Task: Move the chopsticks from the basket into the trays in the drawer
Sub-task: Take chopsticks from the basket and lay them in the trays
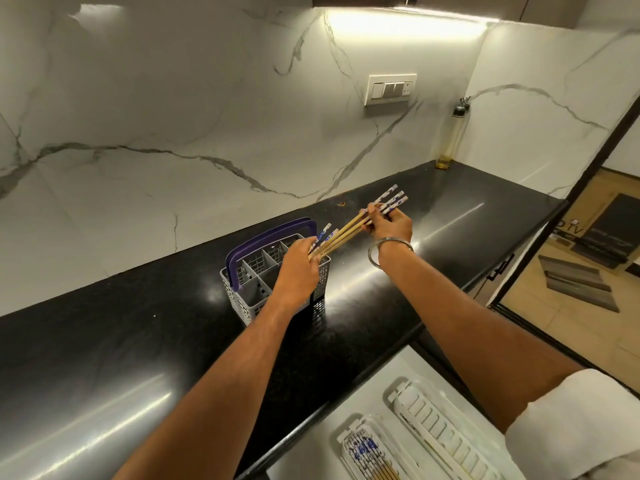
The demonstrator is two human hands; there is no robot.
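A grey cutlery basket (252, 292) with a purple handle stands on the black counter. My left hand (299, 265) is over its right side, closed on a few chopsticks (323, 237) with blue-patterned tops. My right hand (389, 225) grips a bundle of wooden chopsticks (349, 230) held slanted above the counter, their patterned ends pointing up to the right. Below, in the open drawer, a white tray (349, 434) holds several chopsticks (367, 452), and a second ribbed white tray (440, 427) lies to its right.
The black counter (138, 341) runs along a marble wall with a switch plate (390, 89). A tall oil bottle (452, 133) stands in the far corner. The counter ends at the right, with floor and boxes beyond.
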